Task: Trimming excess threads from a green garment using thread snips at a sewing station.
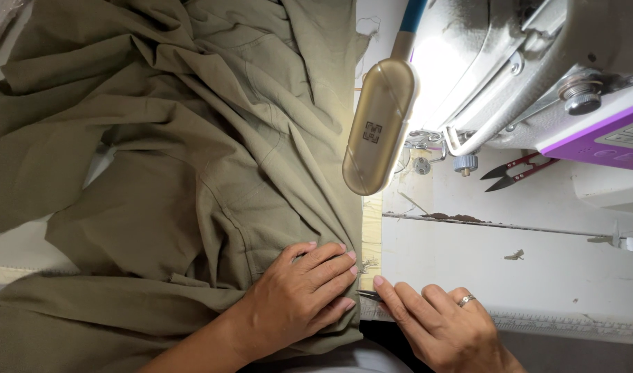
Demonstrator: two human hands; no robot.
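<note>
**Hands at the cloth edge, sewing station**

My left hand (299,300) lies flat on the olive cloth (192,173), palm down, fingers spread and pressing its right edge near the counter's front. The grip is wide, holding nothing, only bearing down on the fabric.

My right hand (441,324) rests on the white counter (537,269) just beside the left, fingers stretched toward the cloth edge. A ring (466,300) sits on one finger. A thin dark metal tool (369,295) shows between the two hands at the forefinger tip; I cannot tell whether the right grip holds it or only touches it.

The cloth covers most of the counter's left side in loose folds, with seams running toward my left hand.

Above, a beige oval lamp (380,128) hangs over the cloth edge. The sewing machine (524,69) stands at upper right. Red-handled snips (513,171) lie on the counter below it, well apart from my hands.
</note>
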